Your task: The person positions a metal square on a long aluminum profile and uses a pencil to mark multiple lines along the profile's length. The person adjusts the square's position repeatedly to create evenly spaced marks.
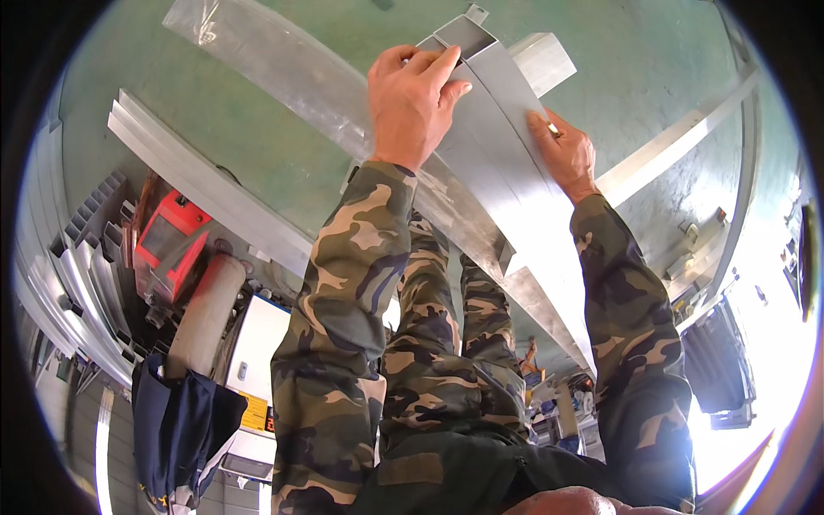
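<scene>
A long grey hollow metal profile [506,146] runs from the upper middle down toward the lower right, its open rectangular end facing away from me. A thin line runs lengthwise along its upper face. At the left rim of that open end, my left hand [412,107] is closed, with thumb and fingertips bent at the edge. Farther down the right side, my right hand [566,154] grips the same profile, its thumb against the face and the other fingers partly hidden. Beneath it lie a wide silvery metal beam [275,77] and a short metal piece [542,62].
Another long metal length [206,172] lies at left, near a red machine [172,236] and a gas cylinder [208,300]. Several stacked profiles [77,283] line the left edge. Dark cloth [180,429] hangs at lower left. A pale bar [678,142] crosses the right side.
</scene>
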{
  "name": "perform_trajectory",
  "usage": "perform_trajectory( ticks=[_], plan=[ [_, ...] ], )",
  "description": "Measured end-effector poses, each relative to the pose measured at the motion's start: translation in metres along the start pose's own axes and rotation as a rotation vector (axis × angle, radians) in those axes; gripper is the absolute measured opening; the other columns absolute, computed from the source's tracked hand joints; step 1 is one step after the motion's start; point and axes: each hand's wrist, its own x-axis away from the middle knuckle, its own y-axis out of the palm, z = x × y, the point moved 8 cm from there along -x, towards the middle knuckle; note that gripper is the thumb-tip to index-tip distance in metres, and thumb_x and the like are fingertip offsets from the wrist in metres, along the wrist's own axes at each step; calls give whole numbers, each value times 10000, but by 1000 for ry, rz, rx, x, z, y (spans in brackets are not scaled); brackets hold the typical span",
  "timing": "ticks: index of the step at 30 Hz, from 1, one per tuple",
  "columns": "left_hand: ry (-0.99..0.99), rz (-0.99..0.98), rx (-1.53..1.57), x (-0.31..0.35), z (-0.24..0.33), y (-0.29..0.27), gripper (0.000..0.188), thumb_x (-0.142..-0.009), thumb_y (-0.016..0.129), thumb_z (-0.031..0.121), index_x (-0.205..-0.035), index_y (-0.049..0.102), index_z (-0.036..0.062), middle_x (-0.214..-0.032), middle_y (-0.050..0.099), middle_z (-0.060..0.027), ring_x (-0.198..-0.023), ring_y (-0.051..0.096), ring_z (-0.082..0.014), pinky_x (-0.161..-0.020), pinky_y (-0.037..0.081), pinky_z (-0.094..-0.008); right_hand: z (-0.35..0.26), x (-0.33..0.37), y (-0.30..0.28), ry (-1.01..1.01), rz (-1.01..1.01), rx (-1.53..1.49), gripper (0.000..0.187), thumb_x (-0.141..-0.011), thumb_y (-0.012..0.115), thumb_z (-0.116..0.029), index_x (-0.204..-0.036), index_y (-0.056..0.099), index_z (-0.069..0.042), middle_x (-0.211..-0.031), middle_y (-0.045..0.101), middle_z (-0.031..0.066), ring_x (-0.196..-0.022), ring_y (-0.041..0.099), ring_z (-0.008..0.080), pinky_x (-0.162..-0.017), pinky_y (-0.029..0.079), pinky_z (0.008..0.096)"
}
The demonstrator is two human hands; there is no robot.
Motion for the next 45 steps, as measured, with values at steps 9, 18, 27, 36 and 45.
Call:
perform_trajectory(
  ticks=[9,18,27,36,45],
  plan=[
    [59,-15,55,-11,-1,7,395,-797,922,119,-1179,827,85,-900,786,-24,-923,689,-299,-825,547,-446,-2,-3,-4,-41,18,-13,700,-978,634,-791,-1381,789,-239,-943,836,127,-959,810,291,-828,608,392],
    [44,-40,79,-10,-2,10,359,-816,910,96,-1167,835,94,-894,783,-23,-911,682,-289,-811,544,-431,-7,-1,-4,-58,-11,10,679,-991,625,-778,-1388,785,-250,-943,835,125,-945,808,298,-819,609,401],
    [-115,-52,167,-8,-7,11,366,-817,902,47,-1174,830,86,-896,779,-36,-946,673,-292,-801,550,-425,-7,1,-3,-42,-34,-3,659,-993,634,-762,-1390,783,-257,-1010,842,140,-1010,808,303,-850,612,415],
    [13,-71,80,-13,-1,11,384,-809,911,75,-1183,830,90,-880,774,-16,-920,672,-290,-805,550,-423,-6,0,-4,-45,-33,1,662,-1003,620,-750,-1381,787,-234,-1031,837,157,-1017,800,329,-867,611,418],
    [36,-108,34,-16,0,12,371,-824,906,108,-1188,833,96,-883,768,-13,-909,656,-291,-799,543,-421,-8,-3,-3,-50,-39,12,672,-1002,626,-734,-1365,793,-194,-1022,832,169,-1026,792,351,-873,610,431]
  ],
)
